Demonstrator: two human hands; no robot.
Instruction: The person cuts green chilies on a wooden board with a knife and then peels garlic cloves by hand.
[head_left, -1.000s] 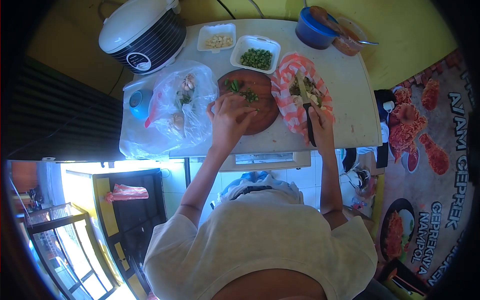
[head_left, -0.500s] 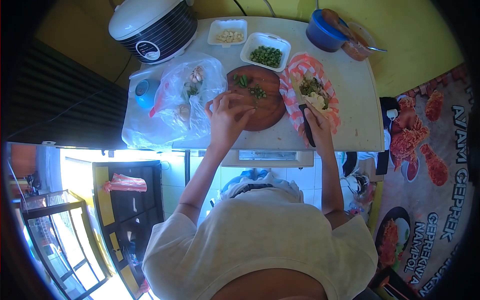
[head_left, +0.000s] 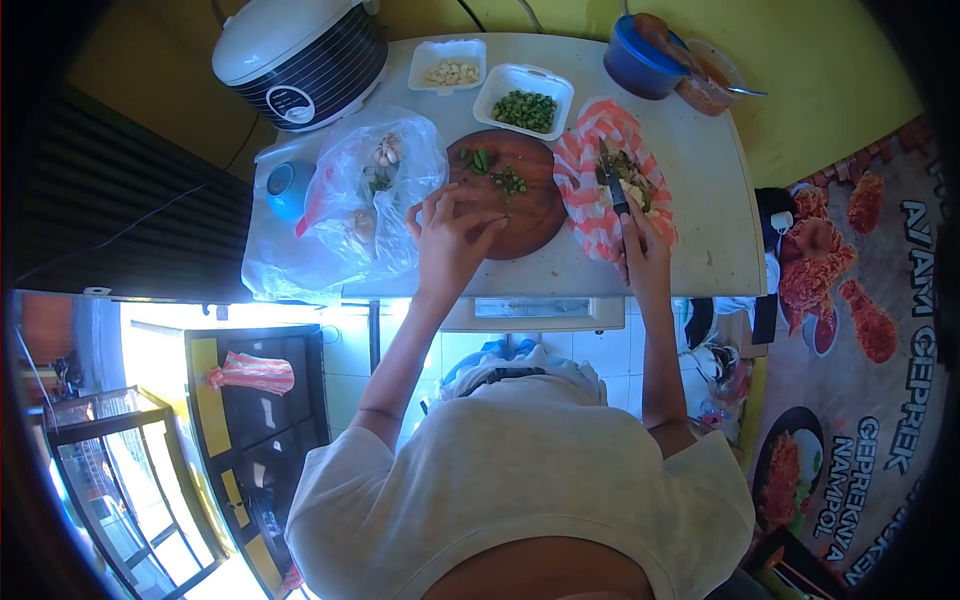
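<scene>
Apparently between cuts, a knife [head_left: 619, 197] is clamped in the right hand [head_left: 646, 245] over a striped bag [head_left: 587, 212]; the left hand [head_left: 450, 242], fingers apart, is held near cut greens [head_left: 510, 181] on a board [head_left: 525, 232], where the blade is needed for chopping.

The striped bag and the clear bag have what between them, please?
The round wooden board bearing cut greens, with the left hand over its edge, in the head view.
</scene>
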